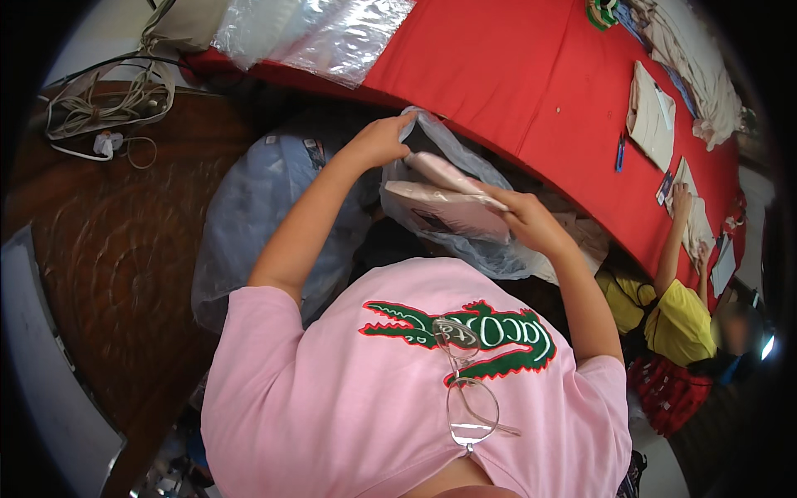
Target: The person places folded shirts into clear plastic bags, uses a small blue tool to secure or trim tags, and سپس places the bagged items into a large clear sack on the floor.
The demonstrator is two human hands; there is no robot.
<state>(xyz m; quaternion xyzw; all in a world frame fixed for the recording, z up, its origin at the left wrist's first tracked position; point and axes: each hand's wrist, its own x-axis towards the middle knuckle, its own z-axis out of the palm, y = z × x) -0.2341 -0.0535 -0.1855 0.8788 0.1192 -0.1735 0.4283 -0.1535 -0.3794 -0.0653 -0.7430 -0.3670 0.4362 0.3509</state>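
A large clear plastic bag (490,253) hangs below the near edge of the red-covered table. My left hand (383,141) pinches its rim at the top and holds the mouth apart. In my right hand (531,217) is a folded pink garment in clear wrapping (448,174), gripped by its right end and tilted at the bag's mouth. Just below it, another wrapped pink garment (448,209) lies within the bag. My right fingertips are partly hidden by the wrapping.
Clear plastic sleeves (315,33) lie on the red table (490,66). A second bag, filled with pale blue items (266,199), stands left of my arm. Coiled cables (112,108) sit far left. A co-worker in yellow (681,324) handles a beige garment (687,207) at right.
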